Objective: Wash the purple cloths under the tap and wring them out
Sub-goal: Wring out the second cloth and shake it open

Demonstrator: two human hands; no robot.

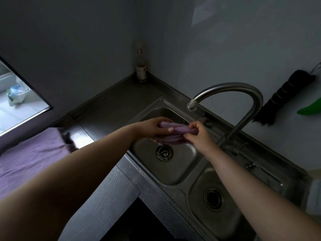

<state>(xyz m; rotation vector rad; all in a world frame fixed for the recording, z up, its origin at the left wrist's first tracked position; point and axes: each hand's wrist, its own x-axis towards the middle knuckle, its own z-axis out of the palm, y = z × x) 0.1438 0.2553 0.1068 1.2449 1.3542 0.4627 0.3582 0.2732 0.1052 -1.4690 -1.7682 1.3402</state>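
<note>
Rolled purple cloth (173,132) lay left-right over the far sink basin (184,171), w/ left hand (152,127) gripping its left end & right hand (198,133) its right, equally near, set for twisting.

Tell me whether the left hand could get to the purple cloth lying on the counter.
Probably yes, once it lets go: the left hand now grips the twisted cloth, and nothing stands between it and the counter cloth.

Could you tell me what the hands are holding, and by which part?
Both grip one twisted purple cloth over the sink: left hand at its left end, right hand at its right end.
</note>
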